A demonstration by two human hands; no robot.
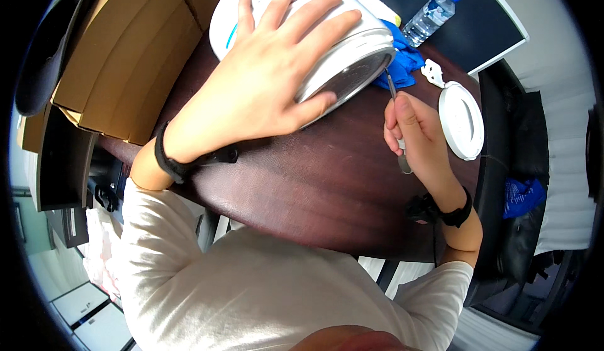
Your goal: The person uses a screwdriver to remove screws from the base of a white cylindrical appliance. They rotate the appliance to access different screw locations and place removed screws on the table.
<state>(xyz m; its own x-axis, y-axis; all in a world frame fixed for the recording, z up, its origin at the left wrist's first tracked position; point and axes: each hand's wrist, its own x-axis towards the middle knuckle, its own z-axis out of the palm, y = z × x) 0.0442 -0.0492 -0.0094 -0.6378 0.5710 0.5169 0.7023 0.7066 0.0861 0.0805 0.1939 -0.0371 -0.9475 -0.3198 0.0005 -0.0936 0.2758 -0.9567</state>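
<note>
left hand (270, 77) flat on tipped white bucket (327, 43) | right hand (418, 134) grips metal tool (395, 109) (tip at rim)

bucket (327, 43) on table (302, 181) — lid (461, 119) right

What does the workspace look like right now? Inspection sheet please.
Surface: dark brown table.
Job's things: white appliance tipped on its side; thin metal tool, tip at its rim.
Clutter: white lid, blue cloth, water bottle, small white part.
Hands: left hand flat on appliance; right hand grips tool.
Cables: nothing seen.
Surroundings: cardboard boxes left, black chair right.
</note>
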